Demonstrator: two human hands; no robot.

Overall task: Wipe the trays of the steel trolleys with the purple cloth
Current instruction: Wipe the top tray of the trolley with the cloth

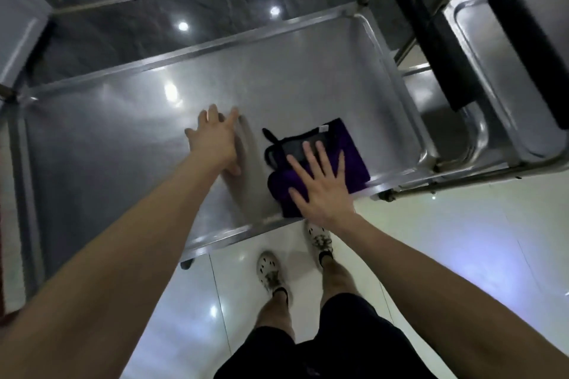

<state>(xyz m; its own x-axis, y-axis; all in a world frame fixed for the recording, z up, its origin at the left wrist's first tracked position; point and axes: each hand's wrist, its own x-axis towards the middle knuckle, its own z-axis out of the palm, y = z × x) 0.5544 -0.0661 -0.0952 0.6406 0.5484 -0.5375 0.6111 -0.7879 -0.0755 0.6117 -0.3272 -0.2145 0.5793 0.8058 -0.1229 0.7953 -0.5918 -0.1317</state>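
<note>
**Flat palm on the cloth**

Head view: the right hand [320,184] lies open, fingers straight and spread, pressing the folded purple cloth [354,160] onto the trolley's steel tray [123,138]. Just left of it, the left hand [215,141] is also open with fingers spread, gripping nothing; whether it touches the steel is unclear. A second trolley [480,39] stands beyond the right hand.

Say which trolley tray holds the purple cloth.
The wide tray in front, with the purple cloth at its right end under the right hand. The second tray, far right, shows none.
</note>
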